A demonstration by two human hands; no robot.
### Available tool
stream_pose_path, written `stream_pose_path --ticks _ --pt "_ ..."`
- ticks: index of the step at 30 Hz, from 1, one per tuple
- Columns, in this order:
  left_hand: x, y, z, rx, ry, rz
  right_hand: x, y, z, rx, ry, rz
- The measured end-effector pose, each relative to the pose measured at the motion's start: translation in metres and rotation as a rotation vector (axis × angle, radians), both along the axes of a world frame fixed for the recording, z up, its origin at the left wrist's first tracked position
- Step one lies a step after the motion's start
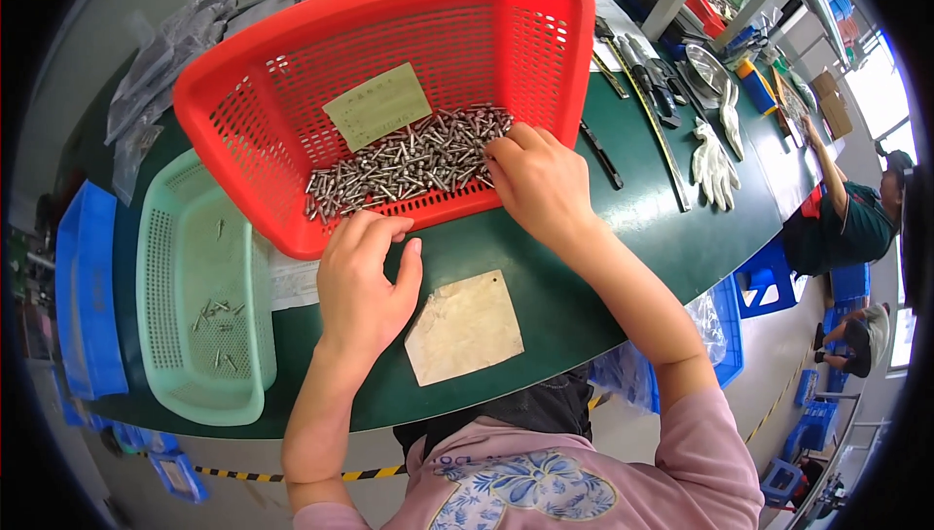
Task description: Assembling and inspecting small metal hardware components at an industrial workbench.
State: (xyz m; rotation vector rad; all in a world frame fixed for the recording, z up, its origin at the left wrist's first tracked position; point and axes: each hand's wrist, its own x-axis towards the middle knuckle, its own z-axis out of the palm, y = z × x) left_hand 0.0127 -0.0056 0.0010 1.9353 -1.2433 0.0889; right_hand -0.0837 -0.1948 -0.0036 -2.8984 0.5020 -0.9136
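A red plastic basket (540, 83) with slotted walls leans toward me on the green table. Along its lower side lies a heap of small metal pins (413, 162). A yellowish paper label (377, 105) rests above the heap. My left hand (365, 277) is at the basket's near lower edge, fingers bent and thumb held apart, with nothing visible in it. My right hand (543, 182) reaches over the right end of that edge. Its curled fingers are at the pins; what they pinch, if anything, is hidden. Between my forearms lies a worn beige card (465, 328).
Left of the red basket stands a pale green basket (261, 335) with several loose pins. A blue bin (89, 287) is farther left. Rightward lie a tape measure (662, 131), a black pen-like tool (601, 154) and white gloves (715, 168). Another person (856, 219) is at the far right.
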Motion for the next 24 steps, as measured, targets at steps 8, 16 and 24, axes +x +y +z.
stream_pose_path --ticks 8,16,24 --pt "0.003 0.012 -0.007 -0.043 -0.023 0.057 0.004 0.025 0.013 0.177 -0.115 0.171" --pt "-0.003 -0.009 -0.01 -0.138 0.027 -0.044 -0.001 0.04 0.006 0.445 -0.09 0.414" --pt "0.029 0.031 -0.031 -0.124 0.428 0.156 0.069 0.035 -0.036 -0.081 0.096 0.203"
